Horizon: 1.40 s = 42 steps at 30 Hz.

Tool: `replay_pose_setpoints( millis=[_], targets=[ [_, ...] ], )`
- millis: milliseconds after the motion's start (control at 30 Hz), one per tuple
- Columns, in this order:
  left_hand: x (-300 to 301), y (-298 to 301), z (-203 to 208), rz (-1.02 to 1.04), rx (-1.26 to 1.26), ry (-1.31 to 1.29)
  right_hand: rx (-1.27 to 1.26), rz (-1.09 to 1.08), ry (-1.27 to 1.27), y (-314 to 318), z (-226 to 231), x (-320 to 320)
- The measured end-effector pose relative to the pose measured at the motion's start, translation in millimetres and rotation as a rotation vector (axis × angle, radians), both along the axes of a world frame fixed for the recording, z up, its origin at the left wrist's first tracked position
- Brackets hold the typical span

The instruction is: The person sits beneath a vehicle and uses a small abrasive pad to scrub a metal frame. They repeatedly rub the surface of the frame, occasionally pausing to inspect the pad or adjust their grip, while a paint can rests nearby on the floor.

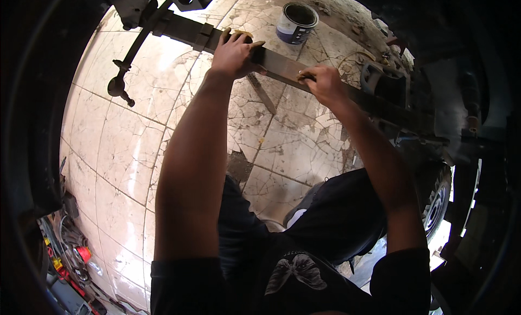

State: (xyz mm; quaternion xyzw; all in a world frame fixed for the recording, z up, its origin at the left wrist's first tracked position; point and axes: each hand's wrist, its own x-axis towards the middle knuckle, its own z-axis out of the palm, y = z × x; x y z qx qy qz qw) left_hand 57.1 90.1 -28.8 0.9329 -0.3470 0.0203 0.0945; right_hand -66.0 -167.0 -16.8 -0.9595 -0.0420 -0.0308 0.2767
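Observation:
A long, flat, dark metal bar, which looks like a vehicle's leaf spring (282, 65), runs across in front of me, with clamp bands near its left end. My left hand (233, 57) lies on it, fingers spread across its top and the thumb toward the near edge. Something yellowish shows by the fingertips, too small to name. Farther right, my right hand (325, 86) is closed in a pinch at the bar's surface; what the fingers hold, if anything, is hidden. Below the bar, between my hands, a narrow flat strip (261, 93) slants over the floor.
An open paint can (297, 24) stands beyond the bar. At left hangs a dark rod with a ball-like joint (116, 86). Tools and a red item (83, 254) lie at lower left. A tyre (437, 198) is at right; cracked tiles (119, 152) cover the floor.

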Motion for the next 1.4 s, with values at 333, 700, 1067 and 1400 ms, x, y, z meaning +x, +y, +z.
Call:
replay_pose_setpoints(
  millis=[333,700,1067,1400],
  targets=[
    [1,0,6,-0.001,0.054,0.013,-0.033,-0.002,-0.058,18,-6,10],
    [-1,-4,8,0.030,0.085,0.048,-0.039,0.015,-0.055,-17,-15,-6],
    [3,-4,9,-0.006,0.056,0.047,-0.023,0.013,-0.047,21,-7,13],
    [0,-2,10,0.001,0.068,0.023,-0.064,-0.083,0.019,-24,-5,-25]
  ],
)
